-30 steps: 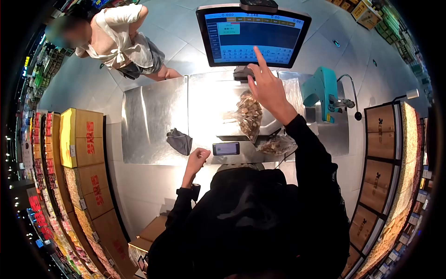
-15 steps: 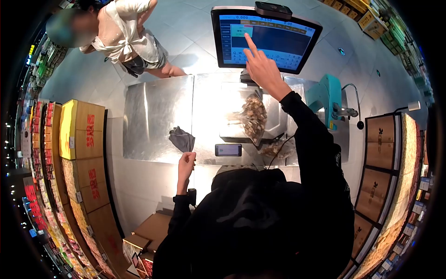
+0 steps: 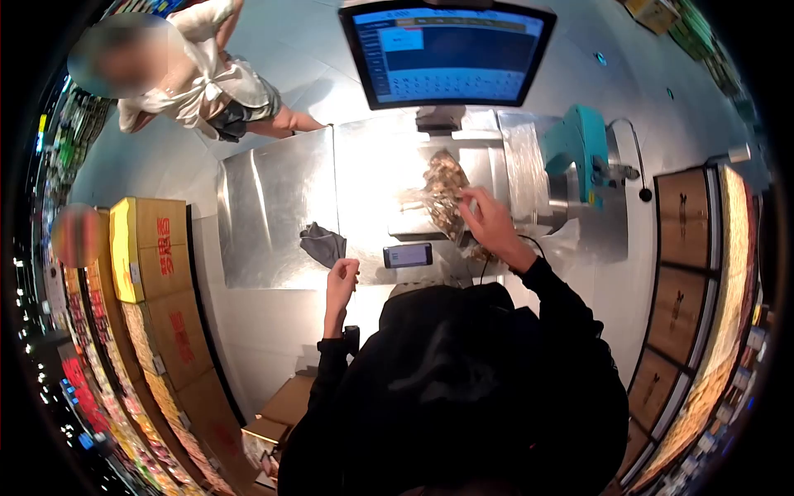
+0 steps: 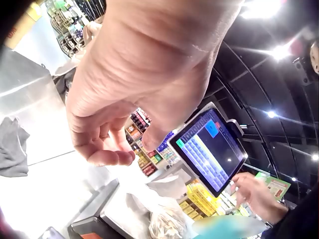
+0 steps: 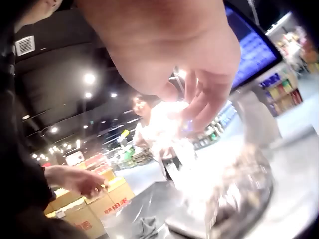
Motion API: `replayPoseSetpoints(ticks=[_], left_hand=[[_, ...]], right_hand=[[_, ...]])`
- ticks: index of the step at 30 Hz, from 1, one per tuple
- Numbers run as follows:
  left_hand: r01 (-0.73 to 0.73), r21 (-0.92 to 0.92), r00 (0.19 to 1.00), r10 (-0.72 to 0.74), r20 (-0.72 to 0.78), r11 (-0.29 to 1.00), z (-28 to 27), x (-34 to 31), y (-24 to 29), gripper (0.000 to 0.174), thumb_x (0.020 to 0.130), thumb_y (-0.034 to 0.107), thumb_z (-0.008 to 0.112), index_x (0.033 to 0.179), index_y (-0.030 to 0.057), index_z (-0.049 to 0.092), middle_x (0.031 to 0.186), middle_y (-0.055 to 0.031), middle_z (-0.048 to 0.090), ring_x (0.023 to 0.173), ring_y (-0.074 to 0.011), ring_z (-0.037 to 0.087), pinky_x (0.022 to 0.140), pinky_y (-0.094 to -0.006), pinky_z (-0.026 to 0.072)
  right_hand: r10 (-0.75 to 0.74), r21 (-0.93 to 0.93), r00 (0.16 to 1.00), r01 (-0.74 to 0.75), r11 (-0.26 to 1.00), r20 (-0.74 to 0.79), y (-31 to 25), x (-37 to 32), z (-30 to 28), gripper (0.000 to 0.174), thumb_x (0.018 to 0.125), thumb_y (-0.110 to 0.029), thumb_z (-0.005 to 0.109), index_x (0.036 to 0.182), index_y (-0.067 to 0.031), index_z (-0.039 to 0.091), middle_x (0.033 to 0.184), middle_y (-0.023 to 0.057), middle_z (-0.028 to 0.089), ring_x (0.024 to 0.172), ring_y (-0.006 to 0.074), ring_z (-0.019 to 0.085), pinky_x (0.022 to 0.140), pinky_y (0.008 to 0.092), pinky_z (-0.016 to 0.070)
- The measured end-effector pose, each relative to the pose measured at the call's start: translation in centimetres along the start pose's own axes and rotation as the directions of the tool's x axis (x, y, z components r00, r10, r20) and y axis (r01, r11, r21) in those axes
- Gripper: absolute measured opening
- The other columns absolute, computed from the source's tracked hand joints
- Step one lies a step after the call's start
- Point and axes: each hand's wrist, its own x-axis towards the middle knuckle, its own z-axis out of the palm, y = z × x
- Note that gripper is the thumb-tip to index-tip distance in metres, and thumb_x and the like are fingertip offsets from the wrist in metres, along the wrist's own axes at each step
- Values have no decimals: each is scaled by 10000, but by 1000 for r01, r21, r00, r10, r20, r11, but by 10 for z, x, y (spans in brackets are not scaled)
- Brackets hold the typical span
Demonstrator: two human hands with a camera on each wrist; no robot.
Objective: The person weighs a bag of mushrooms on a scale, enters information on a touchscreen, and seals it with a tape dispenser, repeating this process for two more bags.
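Note:
My right hand [image 3: 492,227] hovers by a clear plastic bag [image 3: 445,186] filled with brownish pieces, fingers loosely bent with nothing between them. In the right wrist view the same bag [image 5: 239,189] lies below the fingers, blurred. The bag rests on a weighing scale [image 4: 119,211] on the metal counter. My left hand [image 3: 341,285] hangs loosely curled over the counter's near edge, holding nothing. Beside it are a grey cloth [image 3: 322,245] and a phone [image 3: 408,255] with a lit screen. Behind the bag stands a touchscreen monitor [image 3: 447,58] showing an on-screen keyboard.
A teal machine [image 3: 576,153] stands on the right of the metal counter [image 3: 277,215]. Clear plastic [image 3: 525,174] lies between it and the scale. Across the counter at the left is a person [image 3: 211,91]. Cardboard boxes [image 3: 161,248] and shelves flank both sides.
My right hand has come down from the monitor's screen to beside the bag. The left hand shifted slightly near the cloth. The head view moved a little.

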Motion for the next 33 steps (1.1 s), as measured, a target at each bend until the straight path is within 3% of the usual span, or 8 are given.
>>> replayPoseSetpoints(ticks=[1, 4, 7, 12, 14, 19, 21, 33], left_hand=[[14, 25, 1000, -15, 24, 1000, 6, 4, 3, 234, 942, 280, 627, 983, 49, 631, 769, 9, 581, 628, -44, 507, 513, -197, 391], [-20, 71, 991, 11, 131, 997, 31, 12, 22, 193, 954, 236, 615, 991, 47, 625, 779, 4, 566, 631, -51, 506, 525, -207, 400], [-30, 155, 972, -8, 237, 987, 50, 20, 31, 191, 955, 232, 614, 995, 46, 626, 782, 2, 566, 630, -51, 502, 526, -205, 396], [-29, 249, 949, -52, 311, 968, 68, 19, 53, 184, 949, 225, 612, 989, 47, 635, 785, 16, 569, 644, -47, 507, 523, -196, 384], [-37, 259, 944, -51, 327, 965, 67, 21, 54, 177, 950, 219, 612, 987, 47, 634, 781, 16, 566, 642, -48, 506, 522, -196, 383], [-42, 223, 952, -28, 305, 974, 63, 15, 47, 194, 975, 224, 591, 988, 33, 626, 719, 22, 535, 550, -46, 458, 496, -201, 372], [-38, 222, 954, -31, 299, 974, 62, 8, 47, 194, 977, 221, 588, 991, 31, 627, 719, 21, 533, 573, -50, 468, 507, -202, 376], [13, 187, 969, -59, 241, 982, 65, -4, 41, 216, 976, 231, 588, 1022, 23, 623, 734, 20, 533, 615, -59, 464, 550, -212, 381]], right_hand=[[199, 88, 979, -202, 975, 38, 25, -24, 6, 197, 919, -185, 600, 1060, -48, 591, 890, 120, 625, 621, 235, 588, 599, 345, 475], [379, 137, 924, -369, 919, -51, 139, -98, 37, 213, 915, -182, 597, 1082, -48, 594, 807, 123, 621, 631, 248, 592, 612, 353, 473], [293, 100, 915, -276, 956, -277, 169, -125, 45, 195, 907, -174, 605, 1056, -48, 595, 767, 123, 621, 642, 275, 602, 619, 362, 478], [517, 226, 782, -466, 856, -347, 212, -134, 56, 212, 874, -123, 610, 1058, -29, 561, 771, 141, 619, 754, 330, 625, 684, 405, 489], [469, 81, 792, -478, 875, -391, 234, -139, 62, 251, 850, -91, 603, 1086, -26, 550, 783, 144, 607, 789, 340, 617, 724, 427, 485], [505, 27, 763, -541, 840, -404, 236, -133, 59, 252, 841, -101, 618, 1080, -35, 577, 870, 148, 613, 810, 351, 615, 734, 445, 484], [457, -80, 782, -535, 841, -425, 237, -128, 61, 260, 840, -110, 645, 1088, -42, 599, 834, 112, 607, 775, 307, 615, 694, 419, 479], [412, -61, 837, -462, 885, -361, 251, -116, 55, 127, 816, -126, 674, 920, -64, 635, 860, 112, 604, 791, 314, 614, 689, 403, 483]])
